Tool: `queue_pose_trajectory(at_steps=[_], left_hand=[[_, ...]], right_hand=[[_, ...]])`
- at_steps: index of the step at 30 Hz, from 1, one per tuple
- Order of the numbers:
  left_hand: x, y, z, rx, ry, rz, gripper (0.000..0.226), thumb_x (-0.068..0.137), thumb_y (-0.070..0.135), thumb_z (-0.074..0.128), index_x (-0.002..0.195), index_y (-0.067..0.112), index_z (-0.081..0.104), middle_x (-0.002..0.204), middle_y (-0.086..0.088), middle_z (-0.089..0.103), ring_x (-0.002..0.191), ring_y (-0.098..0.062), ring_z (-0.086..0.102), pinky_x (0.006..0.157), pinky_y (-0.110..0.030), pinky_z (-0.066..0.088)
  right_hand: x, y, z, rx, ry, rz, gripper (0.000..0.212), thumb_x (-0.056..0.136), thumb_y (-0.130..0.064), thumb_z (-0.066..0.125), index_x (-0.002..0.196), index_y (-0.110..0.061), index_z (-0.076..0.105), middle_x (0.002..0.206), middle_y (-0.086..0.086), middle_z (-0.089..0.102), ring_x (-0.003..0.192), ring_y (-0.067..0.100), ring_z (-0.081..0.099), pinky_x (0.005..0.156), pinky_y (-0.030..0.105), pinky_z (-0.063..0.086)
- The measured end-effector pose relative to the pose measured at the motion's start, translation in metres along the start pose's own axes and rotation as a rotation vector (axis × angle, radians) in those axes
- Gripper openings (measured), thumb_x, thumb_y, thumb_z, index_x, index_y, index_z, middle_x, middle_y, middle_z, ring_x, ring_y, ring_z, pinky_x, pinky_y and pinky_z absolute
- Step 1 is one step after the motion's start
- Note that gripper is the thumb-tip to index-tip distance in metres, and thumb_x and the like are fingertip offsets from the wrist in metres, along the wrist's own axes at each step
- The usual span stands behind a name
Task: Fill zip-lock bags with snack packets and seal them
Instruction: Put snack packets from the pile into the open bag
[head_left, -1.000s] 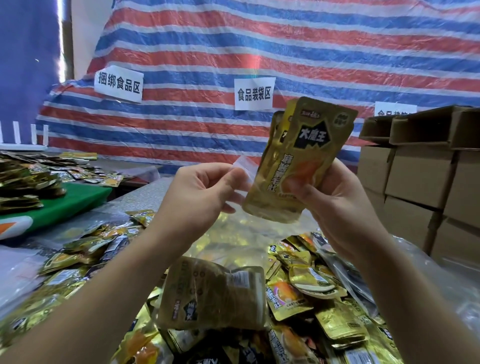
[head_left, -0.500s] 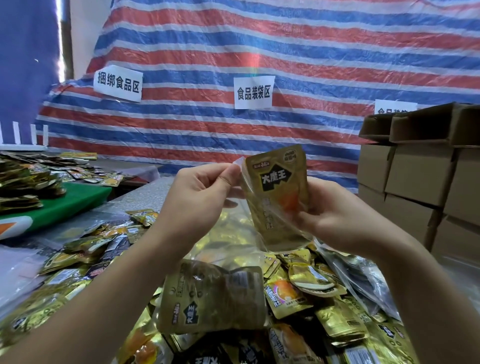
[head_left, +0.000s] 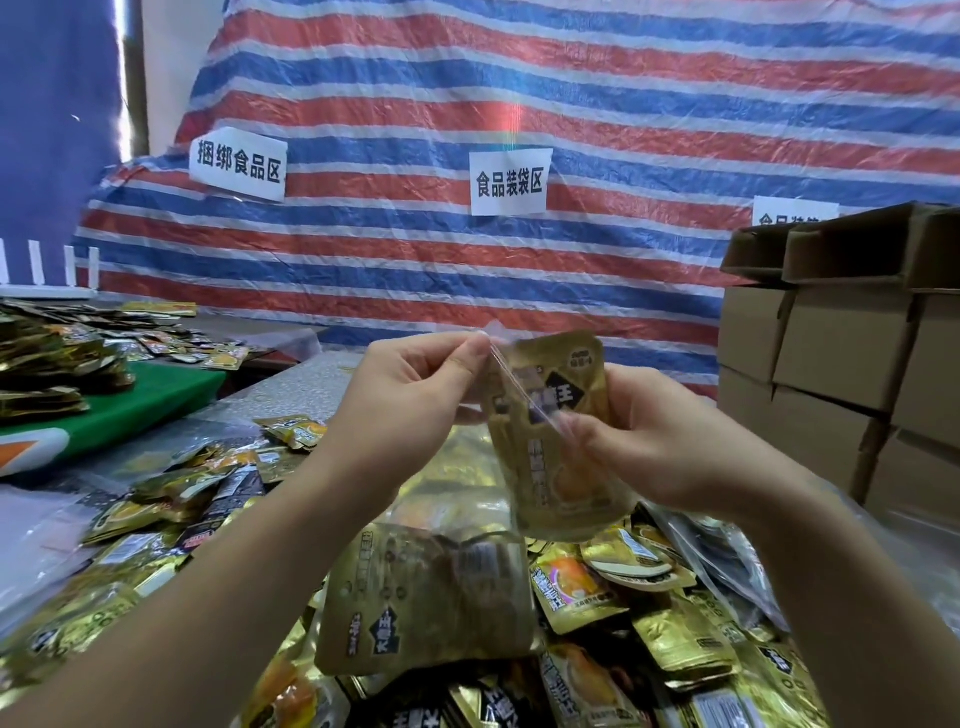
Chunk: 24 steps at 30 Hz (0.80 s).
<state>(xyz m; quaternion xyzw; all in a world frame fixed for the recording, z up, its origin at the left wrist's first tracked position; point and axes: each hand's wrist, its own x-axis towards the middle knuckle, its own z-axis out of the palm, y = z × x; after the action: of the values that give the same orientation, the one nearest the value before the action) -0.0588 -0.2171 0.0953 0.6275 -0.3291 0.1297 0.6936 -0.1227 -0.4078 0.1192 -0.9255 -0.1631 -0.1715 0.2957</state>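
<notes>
Behind your bench hangs a striped tarp (head_left: 519, 93) in red, blue and white bands. Three white paper signs are stuck to it: one at left (head_left: 239, 167), one near centre (head_left: 510, 183), and one at right (head_left: 795, 212) partly hidden by cartons. To your right, brown cardboard boxes (head_left: 852, 358) are stacked, the top ones with flaps open. At far left a green mat (head_left: 150, 397) lies on a neighbouring surface, with a white rack (head_left: 49, 273) beyond it.

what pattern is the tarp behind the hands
Red, blue and white stripes on the tarp, clearest in the head view.
</notes>
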Motion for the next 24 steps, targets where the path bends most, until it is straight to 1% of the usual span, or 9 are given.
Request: queue_pose_trajectory(at_steps=[3, 6, 9, 11, 14, 16, 18, 21, 24], left_hand=[[-0.004, -0.001, 0.004, 0.1, -0.025, 0.072, 0.023, 0.099, 0.019, 0.056, 0.094, 0.02, 0.078, 0.084, 0.0, 0.077, 0.08, -0.018, 0.074, 0.074, -0.031, 0.061], [-0.009, 0.002, 0.008, 0.199, -0.06, 0.115, 0.022, 0.098, 0.022, 0.057, 0.092, 0.023, 0.078, 0.084, 0.002, 0.077, 0.081, -0.02, 0.074, 0.074, -0.043, 0.06], [-0.008, 0.007, 0.006, 0.185, 0.013, 0.106, 0.024, 0.096, 0.03, 0.058, 0.089, 0.021, 0.078, 0.081, 0.0, 0.076, 0.078, -0.023, 0.073, 0.072, -0.047, 0.059], [-0.007, 0.011, 0.004, 0.136, 0.056, 0.098, 0.025, 0.096, 0.033, 0.057, 0.087, 0.022, 0.077, 0.08, 0.001, 0.076, 0.075, -0.021, 0.073, 0.069, -0.038, 0.061], [-0.006, 0.015, 0.002, 0.008, 0.096, 0.063, 0.025, 0.098, 0.03, 0.052, 0.089, 0.017, 0.072, 0.081, 0.001, 0.076, 0.07, -0.017, 0.074, 0.061, -0.025, 0.059], [-0.004, 0.016, 0.0, -0.066, 0.124, 0.032, 0.028, 0.1, 0.028, 0.049, 0.089, 0.013, 0.07, 0.081, -0.001, 0.076, 0.068, -0.018, 0.073, 0.057, -0.024, 0.058], [-0.003, 0.018, -0.001, -0.108, 0.145, 0.021, 0.029, 0.101, 0.028, 0.048, 0.087, 0.014, 0.069, 0.081, -0.001, 0.076, 0.067, -0.019, 0.073, 0.056, -0.024, 0.056], [-0.003, 0.024, -0.003, -0.121, 0.151, 0.078, 0.027, 0.098, 0.033, 0.049, 0.088, 0.018, 0.069, 0.083, -0.001, 0.077, 0.069, -0.02, 0.074, 0.057, -0.024, 0.057], [-0.005, 0.032, -0.006, -0.124, 0.142, 0.143, 0.027, 0.092, 0.04, 0.049, 0.087, 0.021, 0.068, 0.084, -0.001, 0.076, 0.069, -0.02, 0.074, 0.057, -0.024, 0.057]], right_hand=[[-0.002, -0.006, 0.006, -0.157, -0.096, -0.025, 0.011, 0.098, -0.03, 0.06, 0.088, -0.035, 0.064, 0.084, -0.013, 0.07, 0.078, 0.002, 0.066, 0.068, 0.029, 0.056], [-0.001, -0.01, 0.018, -0.25, -0.095, -0.005, 0.02, 0.091, -0.043, 0.066, 0.086, -0.023, 0.068, 0.078, -0.003, 0.07, 0.069, 0.01, 0.066, 0.066, 0.04, 0.057], [0.001, -0.011, 0.019, -0.242, 0.174, -0.006, 0.04, 0.079, -0.053, 0.07, 0.066, -0.016, 0.065, 0.06, 0.001, 0.063, 0.052, 0.009, 0.056, 0.05, 0.035, 0.047], [0.003, -0.008, 0.014, -0.202, 0.337, -0.062, 0.044, 0.086, -0.052, 0.062, 0.065, -0.013, 0.065, 0.057, 0.002, 0.062, 0.05, 0.011, 0.053, 0.051, 0.036, 0.045], [0.0, -0.01, 0.008, -0.111, 0.406, -0.218, 0.052, 0.1, -0.049, 0.042, 0.072, -0.012, 0.066, 0.063, 0.0, 0.065, 0.058, 0.012, 0.061, 0.058, 0.042, 0.049], [-0.002, -0.012, 0.007, -0.128, 0.346, -0.274, 0.047, 0.095, -0.051, 0.047, 0.079, -0.013, 0.069, 0.07, -0.003, 0.068, 0.066, 0.01, 0.065, 0.061, 0.039, 0.052], [-0.002, -0.01, 0.006, -0.244, 0.334, -0.341, 0.026, 0.092, -0.038, 0.065, 0.091, -0.013, 0.071, 0.078, -0.005, 0.07, 0.072, 0.009, 0.067, 0.066, 0.036, 0.056], [0.0, -0.01, 0.005, -0.343, 0.545, -0.479, 0.009, 0.09, -0.007, 0.071, 0.099, -0.005, 0.07, 0.077, 0.0, 0.069, 0.066, 0.017, 0.066, 0.061, 0.041, 0.055], [-0.001, -0.013, 0.003, -0.36, 0.747, -0.597, 0.001, 0.089, -0.001, 0.07, 0.088, -0.002, 0.07, 0.076, 0.003, 0.069, 0.068, 0.013, 0.062, 0.065, 0.027, 0.051]])
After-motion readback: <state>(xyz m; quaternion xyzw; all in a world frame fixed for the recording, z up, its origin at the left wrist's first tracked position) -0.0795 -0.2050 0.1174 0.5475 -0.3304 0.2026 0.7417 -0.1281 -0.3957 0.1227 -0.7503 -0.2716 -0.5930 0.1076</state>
